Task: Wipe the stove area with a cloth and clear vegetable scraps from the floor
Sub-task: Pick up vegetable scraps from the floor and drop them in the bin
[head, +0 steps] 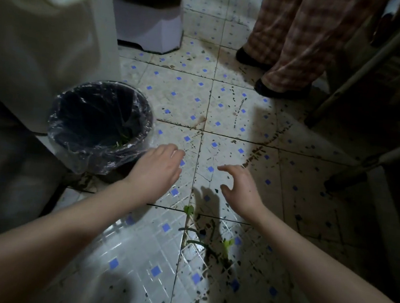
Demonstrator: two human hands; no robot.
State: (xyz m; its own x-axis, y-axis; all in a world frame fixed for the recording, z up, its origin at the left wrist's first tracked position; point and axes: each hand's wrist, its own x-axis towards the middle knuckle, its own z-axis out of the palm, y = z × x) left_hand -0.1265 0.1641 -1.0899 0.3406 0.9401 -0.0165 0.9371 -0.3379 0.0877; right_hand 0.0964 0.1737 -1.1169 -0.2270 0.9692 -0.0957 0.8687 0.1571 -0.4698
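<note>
Both bare arms reach out low over the tiled floor [221, 105], which is pale with small blue squares and dark specks. The left hand [155, 169] hangs just beside the bin [88, 159], fingers loose and apart, holding nothing. The right hand [243, 190] is level with it and well apart from it, fingers spread and slightly curved, also holding nothing.

The vegetable scraps [196, 243], green leaves and dark stems, lie on the floor between the two forearms, nearer than the hands, along a tile joint. The bin is dark with a clear plastic liner; a few green bits [123, 141] lie inside.

A white cabinet [47, 43] stands behind the bin. At the far edge of the floor another person's checked trousers [294, 39] and dark shoes [268, 88] show.
</note>
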